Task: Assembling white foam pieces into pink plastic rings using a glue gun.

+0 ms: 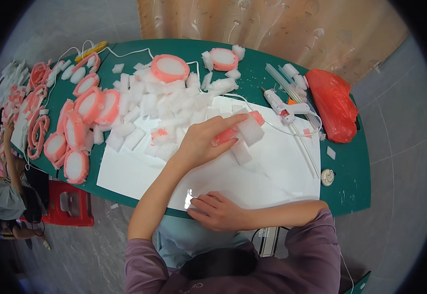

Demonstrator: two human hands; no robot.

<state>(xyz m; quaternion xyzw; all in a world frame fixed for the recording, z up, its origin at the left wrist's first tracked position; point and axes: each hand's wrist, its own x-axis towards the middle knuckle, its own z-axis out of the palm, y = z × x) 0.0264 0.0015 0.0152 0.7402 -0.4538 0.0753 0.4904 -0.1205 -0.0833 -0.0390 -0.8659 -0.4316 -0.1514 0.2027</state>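
Note:
Over the white sheet, my left hand has its thumb and index finger closed around a white foam block. Pink material shows between those fingers, and another bit of pink sits at the block's far edge. My palm side and whatever it covers are hidden. At the table's near edge rests my right hand, fingers loosely bent and apart, with nothing visible in them. Beyond my left hand lies a loose heap of white foam pieces, one with pink on it.
Several pink-rimmed white foam rounds lie left and far on the green table. To the right are a white glue gun with its cord, clear sticks, a red plastic bag and a small round white object. Another person works at far left.

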